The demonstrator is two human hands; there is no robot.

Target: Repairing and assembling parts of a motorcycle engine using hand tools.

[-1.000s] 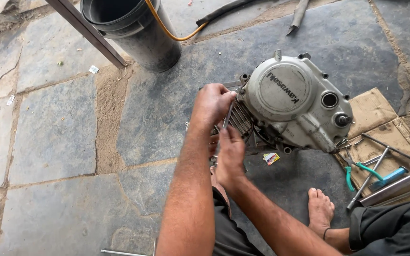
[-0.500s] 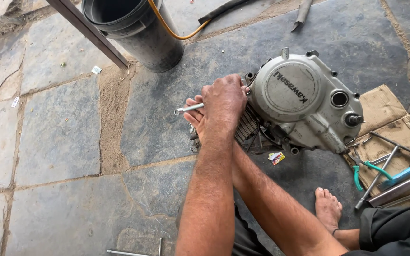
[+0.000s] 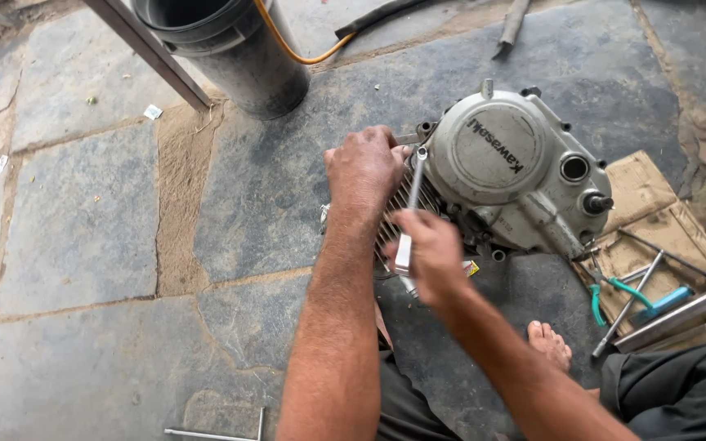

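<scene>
Two bare hands work at a grey engine (image 3: pixel 504 175) lying on stone paving. The right hand (image 3: pixel 431 253) is clenched around a metal wrench (image 3: pixel 410 208), whose ring end reaches up from the fist to the engine's edge. Just beyond, the left hand (image 3: pixel 363 169) presses on the finned cylinder (image 3: pixel 398 208). A black bucket (image 3: pixel 234 53) stands farther off.

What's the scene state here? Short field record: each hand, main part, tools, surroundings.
left hand: resting on the finned end of the engine, fingers curled over it
right hand: gripping a silver wrench, its ring end up at the engine's upper edge
engine: grey, round side cover facing the camera, lying on the stone floor
tools: pliers with green handles and metal bars on cardboard to the right
surroundings: black bucket with orange hose above; bare foot below the engine
</scene>
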